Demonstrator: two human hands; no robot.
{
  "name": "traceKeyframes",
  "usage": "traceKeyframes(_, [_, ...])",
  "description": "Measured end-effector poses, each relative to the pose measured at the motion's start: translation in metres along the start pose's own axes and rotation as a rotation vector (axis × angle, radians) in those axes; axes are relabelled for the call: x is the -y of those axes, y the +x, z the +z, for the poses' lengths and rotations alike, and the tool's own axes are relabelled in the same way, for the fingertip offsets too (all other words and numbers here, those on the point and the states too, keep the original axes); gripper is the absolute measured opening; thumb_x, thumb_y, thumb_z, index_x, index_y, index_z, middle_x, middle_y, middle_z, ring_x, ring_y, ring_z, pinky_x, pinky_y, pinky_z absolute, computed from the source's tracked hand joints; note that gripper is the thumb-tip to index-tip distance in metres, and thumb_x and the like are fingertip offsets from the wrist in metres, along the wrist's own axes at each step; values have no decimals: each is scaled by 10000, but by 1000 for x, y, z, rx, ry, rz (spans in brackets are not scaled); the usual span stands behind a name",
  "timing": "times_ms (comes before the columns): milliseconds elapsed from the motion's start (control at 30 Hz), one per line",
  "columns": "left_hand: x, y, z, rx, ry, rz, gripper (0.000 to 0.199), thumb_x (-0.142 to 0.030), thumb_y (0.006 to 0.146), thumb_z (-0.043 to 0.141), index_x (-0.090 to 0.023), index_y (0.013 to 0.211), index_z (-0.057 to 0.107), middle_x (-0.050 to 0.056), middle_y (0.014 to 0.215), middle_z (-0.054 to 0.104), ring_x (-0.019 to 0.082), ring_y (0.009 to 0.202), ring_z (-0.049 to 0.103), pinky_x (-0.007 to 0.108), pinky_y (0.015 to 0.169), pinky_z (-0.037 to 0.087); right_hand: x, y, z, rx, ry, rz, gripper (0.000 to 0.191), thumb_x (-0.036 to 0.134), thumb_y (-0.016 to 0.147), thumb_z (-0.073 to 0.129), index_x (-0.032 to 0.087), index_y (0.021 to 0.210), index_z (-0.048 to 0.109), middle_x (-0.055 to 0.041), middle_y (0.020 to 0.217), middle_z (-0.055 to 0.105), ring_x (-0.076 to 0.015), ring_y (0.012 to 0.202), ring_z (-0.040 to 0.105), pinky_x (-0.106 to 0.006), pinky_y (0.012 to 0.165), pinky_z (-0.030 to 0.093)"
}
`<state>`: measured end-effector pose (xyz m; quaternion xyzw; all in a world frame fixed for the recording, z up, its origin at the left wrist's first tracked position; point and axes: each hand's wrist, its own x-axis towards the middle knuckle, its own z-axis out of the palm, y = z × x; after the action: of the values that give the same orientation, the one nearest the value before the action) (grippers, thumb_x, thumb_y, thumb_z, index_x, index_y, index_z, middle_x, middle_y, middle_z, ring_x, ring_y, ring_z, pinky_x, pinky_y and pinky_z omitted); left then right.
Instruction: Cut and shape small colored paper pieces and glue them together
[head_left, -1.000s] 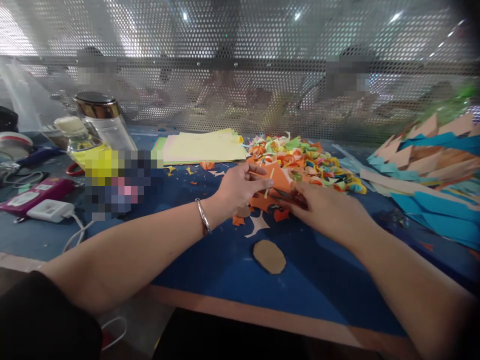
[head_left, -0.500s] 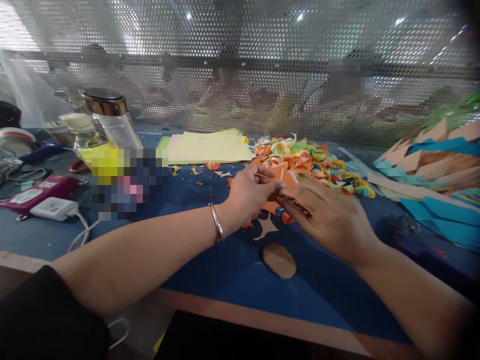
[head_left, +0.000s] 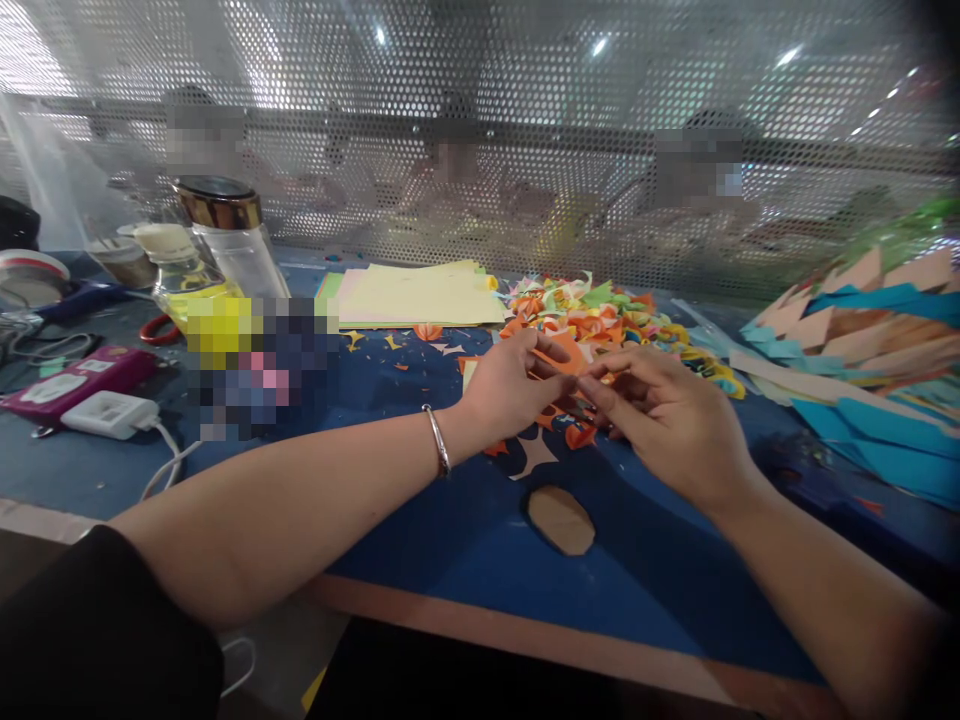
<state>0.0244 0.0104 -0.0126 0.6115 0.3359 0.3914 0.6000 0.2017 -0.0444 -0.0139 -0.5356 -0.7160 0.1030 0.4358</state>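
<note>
My left hand (head_left: 514,388), with a silver bangle at the wrist, is closed on a piece of orange paper (head_left: 568,352) above the table. My right hand (head_left: 671,425) meets it from the other side, thumb and fingers pinched at the paper's near edge. Fingers hide part of the sheet. Below the hands lie orange paper scraps (head_left: 579,436) and a pale star-shaped offcut (head_left: 537,457). Closer to me, a brown oval piece (head_left: 562,521) rests flat on the blue tabletop.
A heap of colourful paper cuttings (head_left: 600,318) lies behind my hands, beside a stack of pale yellow sheets (head_left: 420,293). Folded blue and peach paper (head_left: 877,420) is at right. Bottles (head_left: 238,250), a purple power strip (head_left: 90,380) and cables stand left. A perforated metal screen (head_left: 525,90) closes the back.
My right hand has turned and drawn slightly right, its fingers less tucked over the paper. The orange paper has tilted, and its light crease line no longer shows. My left hand stays nearly in place.
</note>
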Motion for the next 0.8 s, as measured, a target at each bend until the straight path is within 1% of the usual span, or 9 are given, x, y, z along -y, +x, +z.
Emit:
traceKeyframes(67, [1, 0, 1, 38, 6, 15, 226, -100, 893, 724, -197, 954, 528, -21, 743, 687, 97, 624, 689, 236, 626, 551, 0, 1, 0, 4, 88, 73, 396, 638, 904, 713, 242, 914, 692, -31, 796, 699, -145, 499, 617, -295, 452, 513])
traceKeyframes(167, [3, 1, 2, 78, -17, 49, 225, -68, 889, 695, -197, 959, 525, -21, 731, 693, 102, 639, 698, 238, 642, 570, 2, 2, -1, 8, 148, 135, 419, 648, 857, 764, 237, 868, 682, -17, 728, 697, -127, 450, 593, -264, 411, 492])
traceKeyframes(233, [4, 2, 2, 77, -19, 84, 231, -73, 880, 703, -195, 964, 527, -21, 729, 689, 105, 657, 704, 241, 657, 576, 3, 3, -2, -2, 167, 167, 423, 649, 835, 786, 238, 851, 688, -5, 663, 674, -121, 420, 569, -253, 384, 472])
traceKeyframes(300, [6, 2, 2, 66, -3, 107, 236, -89, 871, 711, -197, 971, 526, -21, 729, 682, 108, 661, 701, 246, 661, 575, 3, 4, -3, -15, 195, 198, 446, 669, 808, 800, 236, 852, 701, -5, 636, 669, -129, 427, 584, -247, 375, 479])
traceKeyframes(400, [7, 2, 1, 65, 26, 120, 237, -114, 862, 708, -201, 980, 521, -26, 730, 666, 113, 665, 694, 259, 667, 576, 3, 5, -3, 6, 242, 239, 489, 691, 769, 824, 225, 863, 712, -3, 605, 667, -129, 427, 590, -236, 372, 495])
traceKeyframes(533, [7, 0, 1, 59, 70, 173, 251, -118, 851, 693, -207, 1006, 518, -28, 760, 667, 108, 686, 683, 254, 673, 565, 6, 6, -3, 15, 291, 268, 509, 703, 747, 837, 222, 838, 696, 11, 550, 644, -112, 384, 552, -218, 347, 472])
traceKeyframes(667, [5, -2, 1, 47, 90, 196, 262, -109, 847, 687, -209, 1009, 507, -32, 766, 658, 99, 663, 652, 256, 661, 553, 7, 6, -4, 23, 316, 262, 464, 659, 770, 843, 229, 834, 681, 14, 564, 643, -118, 389, 574, -219, 344, 467])
traceKeyframes(800, [5, -3, 1, 4, 112, 211, 253, -149, 856, 698, -216, 1015, 513, -23, 796, 675, 114, 681, 676, 272, 662, 550, 6, 5, -3, 16, 326, 255, 435, 635, 788, 842, 230, 810, 684, 16, 595, 644, -107, 387, 570, -218, 347, 463])
